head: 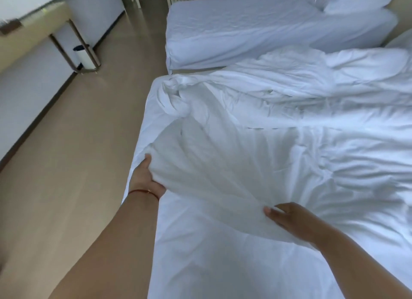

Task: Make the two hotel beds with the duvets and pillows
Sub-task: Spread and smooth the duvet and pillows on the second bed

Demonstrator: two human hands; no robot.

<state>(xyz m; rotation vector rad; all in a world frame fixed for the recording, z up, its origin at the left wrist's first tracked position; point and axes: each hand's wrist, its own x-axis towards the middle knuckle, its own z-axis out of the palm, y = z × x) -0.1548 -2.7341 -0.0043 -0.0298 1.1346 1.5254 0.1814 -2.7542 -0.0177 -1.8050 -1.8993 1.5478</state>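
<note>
While both hands gripped the white duvet (pixel 256 147) along its nearest edge, the step in hand looked like spreading it over the near bed (pixel 189 254), with the task as a whole little advanced. The left hand (pixel 146 178) was clamped on a bunched corner, thumb on top and fingers tucked beneath the fabric. The right hand (pixel 287 220) pinched the same edge further along, fingers (pixel 270 211) laid over the fold; the thumb was out of sight, so how firmly it held was hard to judge. Between the two grips the cloth was raised and fanned into pleats. Beyond the grips the duvet lay crumpled in a heap across the mattress, and on the person's side of them only bare sheet showed.

The next move probably called for lifting and drawing that edge towards the foot, then flattening the heap behind it.

Far beyond the grips, the far bed (pixel 245 31) carried only a sheet and piled pillows (pixel 356 0). Its head end was cut off by the frame. Whether the heap held one duvet or two could not be told, and the whole view was soft with blur.
</note>
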